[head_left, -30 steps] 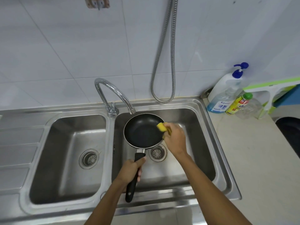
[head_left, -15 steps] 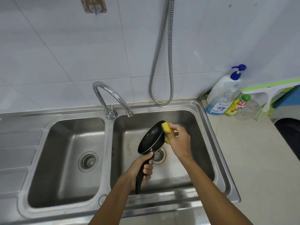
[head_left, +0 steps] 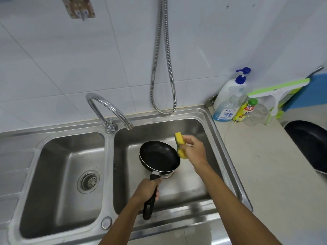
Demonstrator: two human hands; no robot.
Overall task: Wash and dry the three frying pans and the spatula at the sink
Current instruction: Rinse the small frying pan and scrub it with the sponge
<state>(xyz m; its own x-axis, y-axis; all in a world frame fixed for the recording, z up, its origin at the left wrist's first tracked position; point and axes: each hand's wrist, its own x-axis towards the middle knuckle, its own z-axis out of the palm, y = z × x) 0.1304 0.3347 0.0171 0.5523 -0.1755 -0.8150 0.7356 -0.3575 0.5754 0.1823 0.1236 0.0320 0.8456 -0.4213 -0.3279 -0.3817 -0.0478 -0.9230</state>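
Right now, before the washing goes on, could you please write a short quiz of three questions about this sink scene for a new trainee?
1. True or false: the left hand grips the handle of the small frying pan.
2. What does the right hand hold? A) a yellow sponge B) a spatula C) a soap bottle
3. Fill in: the small frying pan is held over the ____ basin of the sink.

Key: 1 true; 2 A; 3 right.
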